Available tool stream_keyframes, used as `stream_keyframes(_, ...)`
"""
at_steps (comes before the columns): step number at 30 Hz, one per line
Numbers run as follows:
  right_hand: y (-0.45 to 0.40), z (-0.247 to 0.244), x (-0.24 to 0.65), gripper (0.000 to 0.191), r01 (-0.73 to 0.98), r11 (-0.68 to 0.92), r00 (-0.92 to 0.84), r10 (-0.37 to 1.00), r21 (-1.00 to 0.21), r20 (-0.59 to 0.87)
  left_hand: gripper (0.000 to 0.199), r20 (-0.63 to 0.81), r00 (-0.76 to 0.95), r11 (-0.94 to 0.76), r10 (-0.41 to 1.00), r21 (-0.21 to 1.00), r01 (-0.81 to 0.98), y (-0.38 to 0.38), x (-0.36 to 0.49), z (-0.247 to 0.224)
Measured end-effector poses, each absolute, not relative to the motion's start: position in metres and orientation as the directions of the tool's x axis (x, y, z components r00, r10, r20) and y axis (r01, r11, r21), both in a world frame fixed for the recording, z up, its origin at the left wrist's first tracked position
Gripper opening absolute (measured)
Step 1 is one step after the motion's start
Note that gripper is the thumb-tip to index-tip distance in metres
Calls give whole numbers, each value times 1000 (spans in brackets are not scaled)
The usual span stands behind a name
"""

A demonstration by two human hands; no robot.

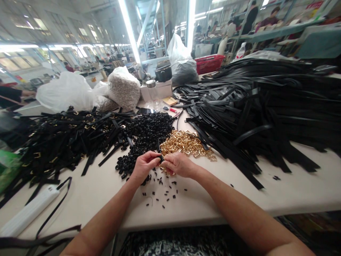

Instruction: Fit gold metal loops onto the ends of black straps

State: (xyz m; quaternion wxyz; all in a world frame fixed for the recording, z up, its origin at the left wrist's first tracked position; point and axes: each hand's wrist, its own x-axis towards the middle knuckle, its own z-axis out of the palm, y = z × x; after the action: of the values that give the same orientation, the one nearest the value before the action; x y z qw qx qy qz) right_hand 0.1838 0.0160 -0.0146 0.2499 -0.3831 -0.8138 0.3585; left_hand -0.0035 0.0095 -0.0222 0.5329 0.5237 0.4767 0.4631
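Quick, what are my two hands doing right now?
Left hand: closed, pinching a small black piece.
Right hand: closed, fingertips at the same black piece.

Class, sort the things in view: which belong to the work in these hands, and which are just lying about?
Likely part of the work:
- black piece pinched by left hand and right hand
- gold buckles
- black loops
- black straps

Seemingly just lying about:
- lidded clear jar
- red basket
- plastic bottle
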Motion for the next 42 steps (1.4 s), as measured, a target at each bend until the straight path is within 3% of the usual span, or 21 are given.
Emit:
stream_keyframes(9, 20, -14, 188, 33, 475, 534, -549, 801, -700, 238, 30, -95, 186, 145, 978, 952, -272, 8, -8, -18)
stream_keyframes(16, 16, -9, 188, 34, 466, 509, -586, 791, -724, 179, 28, -146, 256, 180, 956, 977, -117, 11, -19, -16)
stream_keyframes(21, 15, -12, 186, 30, 426, 492, -605, 778, -759, 165, 17, -10, 244, 23, 970, 998, -51, 9, -15, -15)
stream_keyframes(25, 16, -14, 185, 30, 490, 523, -543, 809, -697, 225, 14, 63, 194, -69, 979, 997, 24, 6, -6, -11)
stream_keyframes(31, 19, -15, 187, 28, 559, 476, -459, 859, -679, 225, 25, -46, 136, 63, 990, 990, -124, 7, -5, -21)
stream_keyframes(38, 17, -18, 181, 30, 506, 442, -480, 858, -741, 184, 24, -82, 144, 95, 986, 991, -91, 10, -2, -25)
stream_keyframes(42, 17, -18, 182, 26, 418, 491, -526, 817, -764, 237, 23, -53, 138, 60, 989, 997, -50, 8, -2, -20)
